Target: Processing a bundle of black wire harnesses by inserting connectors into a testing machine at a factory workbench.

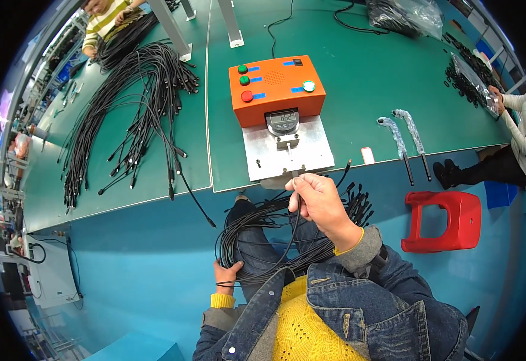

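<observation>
My right hand point(317, 201) pinches a black cable near its connector end, right at the front edge of a metal plate point(314, 144). That plate belongs to an orange test box point(278, 87) with green, red and white buttons. A round digital gauge point(283, 122) with a small screen sits upright on the plate, its thin rod pointing toward my hand. On my lap lies a coil of black cables point(257, 240). My left hand point(228, 274) is closed around the coil's left side, with the thumb on top; the other fingers are mostly hidden under the cables.
A big heap of black cables point(118, 108) covers the left table, some ends hanging over its edge. Two wrapped black tools point(402, 147) and a white card point(367, 155) lie to the right. A red stool point(464, 219) stands on the floor. Two people work at the table's far sides.
</observation>
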Demonstrator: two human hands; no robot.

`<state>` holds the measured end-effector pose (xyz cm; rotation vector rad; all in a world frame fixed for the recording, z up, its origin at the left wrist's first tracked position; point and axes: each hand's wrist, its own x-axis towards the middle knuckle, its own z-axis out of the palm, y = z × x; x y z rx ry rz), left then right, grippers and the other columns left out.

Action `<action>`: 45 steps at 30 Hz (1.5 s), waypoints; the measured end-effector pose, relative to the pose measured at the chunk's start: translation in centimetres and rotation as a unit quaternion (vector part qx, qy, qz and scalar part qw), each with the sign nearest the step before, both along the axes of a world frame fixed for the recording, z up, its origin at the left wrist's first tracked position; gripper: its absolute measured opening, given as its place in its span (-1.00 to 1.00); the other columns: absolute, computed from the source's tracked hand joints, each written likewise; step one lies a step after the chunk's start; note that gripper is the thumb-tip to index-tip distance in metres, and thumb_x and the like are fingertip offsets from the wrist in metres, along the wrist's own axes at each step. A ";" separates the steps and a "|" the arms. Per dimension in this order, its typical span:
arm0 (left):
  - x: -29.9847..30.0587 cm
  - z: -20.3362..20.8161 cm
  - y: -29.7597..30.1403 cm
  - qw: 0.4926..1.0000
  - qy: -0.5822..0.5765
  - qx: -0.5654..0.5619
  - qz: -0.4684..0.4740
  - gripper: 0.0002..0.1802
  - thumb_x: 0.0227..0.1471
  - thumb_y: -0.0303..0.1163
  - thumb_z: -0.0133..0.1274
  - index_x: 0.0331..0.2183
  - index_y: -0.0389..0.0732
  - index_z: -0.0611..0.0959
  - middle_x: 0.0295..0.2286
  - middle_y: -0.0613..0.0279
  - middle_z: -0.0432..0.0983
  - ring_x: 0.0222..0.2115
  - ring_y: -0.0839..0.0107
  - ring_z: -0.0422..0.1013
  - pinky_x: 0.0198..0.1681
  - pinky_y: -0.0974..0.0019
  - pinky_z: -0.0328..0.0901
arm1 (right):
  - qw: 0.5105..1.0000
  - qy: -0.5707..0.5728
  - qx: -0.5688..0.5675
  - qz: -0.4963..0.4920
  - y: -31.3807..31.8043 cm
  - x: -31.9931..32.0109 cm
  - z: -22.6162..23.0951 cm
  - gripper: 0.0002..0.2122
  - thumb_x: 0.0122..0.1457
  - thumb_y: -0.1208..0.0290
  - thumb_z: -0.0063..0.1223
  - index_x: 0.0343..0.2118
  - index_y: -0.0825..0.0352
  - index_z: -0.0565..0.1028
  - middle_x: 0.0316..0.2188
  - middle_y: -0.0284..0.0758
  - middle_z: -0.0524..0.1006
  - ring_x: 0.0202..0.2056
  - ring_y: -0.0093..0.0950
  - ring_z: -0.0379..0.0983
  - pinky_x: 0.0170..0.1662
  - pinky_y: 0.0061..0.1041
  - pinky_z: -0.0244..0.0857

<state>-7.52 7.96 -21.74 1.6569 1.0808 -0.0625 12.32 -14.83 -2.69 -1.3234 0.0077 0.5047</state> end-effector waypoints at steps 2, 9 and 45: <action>-0.2 -0.1 -0.1 1.000 0.000 -0.004 0.003 -0.04 -0.56 -0.32 0.30 -0.11 -0.50 0.15 -0.26 -0.11 0.28 -0.28 0.24 0.29 -0.21 0.35 0.22 | 1.000 0.000 0.003 -0.004 0.0 -0.2 -0.1 -0.80 0.12 0.39 -0.24 -0.47 0.40 0.40 -0.75 -0.37 0.40 -0.81 -0.77 0.13 -0.77 -0.81 -0.02; 0.6 -0.1 -0.3 0.998 0.009 -0.055 0.003 -0.03 -0.57 -0.20 0.30 -0.15 -0.58 0.23 -0.26 -0.21 0.31 -0.20 0.13 0.27 -0.10 0.25 0.16 | 0.997 0.012 -0.071 0.003 -0.5 -0.7 0.0 -0.78 0.12 0.35 -0.23 -0.46 0.40 0.40 -0.74 -0.40 0.38 -0.79 -0.77 0.14 -0.77 -0.82 -0.03; -0.7 -0.5 1.0 0.875 -0.123 -0.445 0.148 -0.77 -0.13 -0.37 -0.01 -0.40 -0.33 0.48 -0.54 0.22 0.43 -0.52 0.44 0.36 -0.39 0.35 0.29 | 0.645 -0.306 -0.337 0.613 0.7 -11.6 -10.4 -0.76 -0.28 0.46 0.02 -0.46 0.43 0.41 -0.48 -0.09 0.46 -0.35 -0.18 0.39 -0.32 -0.32 0.25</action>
